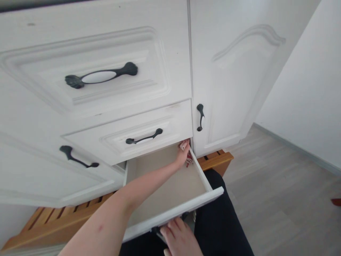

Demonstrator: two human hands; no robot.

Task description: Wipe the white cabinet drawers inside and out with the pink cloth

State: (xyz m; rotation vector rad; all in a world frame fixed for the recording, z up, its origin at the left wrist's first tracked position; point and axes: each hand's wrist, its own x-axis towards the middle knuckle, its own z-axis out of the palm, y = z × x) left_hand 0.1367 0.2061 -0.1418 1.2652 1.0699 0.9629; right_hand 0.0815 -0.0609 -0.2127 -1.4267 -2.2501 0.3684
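White drawer [165, 181] stands open; left hand [183, 153], fingers closed, grips a pinkish cloth [189, 160] near the back corner; right hand [180, 237] curls its fingers round the dark handle [156, 230].

Three drawers: top [160, 99], middle [174, 122] and open bottom [170, 188]. Two doors: left door [34, 163] and right door [239, 92]. Five handles, counting four in plain sight [98, 76] and one partly covered bottom handle [157, 231]. Two hands: one left hand [183, 151], one right hand [179, 234]. One bunched cloth [189, 160]. Two trousered legs [223, 220]. Two visible stretches of slatted wood [215, 161], separate or joined unclear. One small reddish thing [336, 202], kind unclear.
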